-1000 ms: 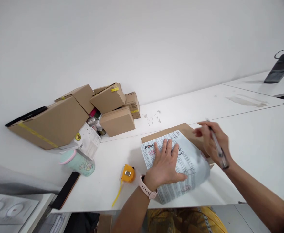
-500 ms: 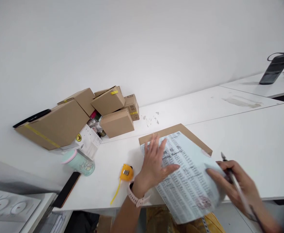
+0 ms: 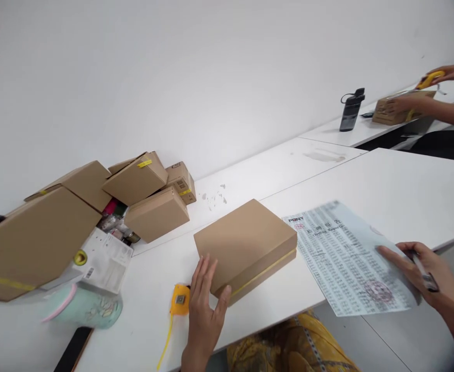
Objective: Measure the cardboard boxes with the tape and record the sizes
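A closed brown cardboard box (image 3: 246, 237) with yellow tape along its side lies near the table's front edge. My left hand (image 3: 206, 299) rests against its near left corner, fingers apart. Off to the right, my right hand (image 3: 430, 274) grips a printed testing report sheet (image 3: 350, 253) by its right edge, together with a pen (image 3: 424, 271) tucked in the fingers. The sheet's lower part hangs past the table edge. Left of my left hand sits a yellow tape measure (image 3: 180, 299) with its blade partly out.
Several cardboard boxes (image 3: 157, 214) are piled at the left by the wall. A mint tumbler (image 3: 91, 307) and a white package (image 3: 106, 261) stand before them. Far right, a dark bottle (image 3: 351, 109) stands near a co-worker's hands holding a yellow tool over a box (image 3: 389, 111).
The report sheet has moved right, off the box, with my right hand. My left hand has left the sheet and now touches the box. The view has turned right, showing a co-worker's hands.
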Demonstrator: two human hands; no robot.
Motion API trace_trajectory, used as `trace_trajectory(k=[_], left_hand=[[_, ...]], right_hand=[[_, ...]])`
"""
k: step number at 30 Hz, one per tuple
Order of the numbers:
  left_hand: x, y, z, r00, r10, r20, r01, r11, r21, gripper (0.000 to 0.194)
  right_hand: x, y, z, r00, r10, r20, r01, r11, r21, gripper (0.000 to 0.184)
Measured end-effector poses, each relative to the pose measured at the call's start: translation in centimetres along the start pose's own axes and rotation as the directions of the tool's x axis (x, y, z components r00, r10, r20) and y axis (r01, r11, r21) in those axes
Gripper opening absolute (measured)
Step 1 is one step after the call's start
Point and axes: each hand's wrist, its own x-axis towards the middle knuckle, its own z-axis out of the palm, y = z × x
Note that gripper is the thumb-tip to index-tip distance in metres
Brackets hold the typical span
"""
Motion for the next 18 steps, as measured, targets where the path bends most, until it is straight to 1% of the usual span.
trace_trajectory(k=[2,3,5,6,7,8,9,10,11,12,15,17,18], left_hand=[[0.1,-0.7,0.6,0.999,0.035,0.030,-0.036,0.999,0.032,0.049],[0.1,-1.0,0.9,0.998,0.052,0.039,-0.053,0.998,0.039,0.048],[0.3,-1.8,1.0,0.997,0.070,0.045,-0.072,0.997,0.034,0.046],[0.5,-2.2,1.0,0.997,0.069,0.046,-0.070,0.997,0.023,0.045],[0.6,-2.6,0.9,0.996,0.067,0.053,-0.067,0.998,0.008,0.044],[0.9,-3.0,0.7,0.996,0.065,0.069,-0.064,0.998,-0.007,0.044],[1.1,-3.4,0.5,0.994,0.063,0.089,-0.062,0.998,-0.021,0.044],[1.3,-3.7,0.3,0.992,0.065,0.110,-0.061,0.998,-0.034,0.044],[1.6,-3.9,0.1,0.990,0.069,0.125,-0.063,0.997,-0.046,0.044],[1.8,-4.0,-0.1,0.988,0.072,0.135,-0.065,0.996,-0.056,0.044],[2.2,-3.9,-0.6,0.986,0.080,0.149,-0.073,0.996,-0.054,0.043],[1.9,-3.5,-0.7,0.988,0.068,0.141,-0.067,0.998,-0.014,0.047],[1.6,-3.4,-0.8,0.992,0.053,0.117,-0.055,0.998,0.013,0.050]], right_hand=[[0.7,1.0,0.2,0.991,0.080,0.111,-0.072,0.995,-0.073,0.041],[1.0,1.1,0.5,0.982,0.098,0.162,-0.079,0.989,-0.123,0.041],[1.3,0.6,1.1,0.975,0.081,0.208,-0.025,0.966,-0.257,0.041],[1.3,0.1,1.5,0.977,0.038,0.207,0.033,0.943,-0.331,0.038],[1.2,-0.6,2.0,0.981,-0.040,0.190,0.115,0.909,-0.402,0.035],[1.1,-1.3,2.5,0.973,-0.156,0.168,0.218,0.860,-0.461,0.031],[0.8,-2.0,3.1,0.945,-0.286,0.158,0.326,0.800,-0.504,0.029],[0.5,-2.6,3.8,0.899,-0.403,0.170,0.429,0.737,-0.522,0.029],[0.2,-3.2,4.6,0.849,-0.486,0.208,0.517,0.683,-0.516,0.030],[-0.1,-3.7,5.4,0.807,-0.531,0.260,0.583,0.643,-0.496,0.031],[-1.0,-4.6,8.4,0.709,-0.566,0.420,0.705,0.585,-0.401,0.029],[-1.6,-4.9,10.2,0.666,-0.573,0.477,0.743,0.561,-0.364,0.041],[-1.8,-4.9,10.9,0.657,-0.571,0.492,0.750,0.556,-0.356,0.049]])
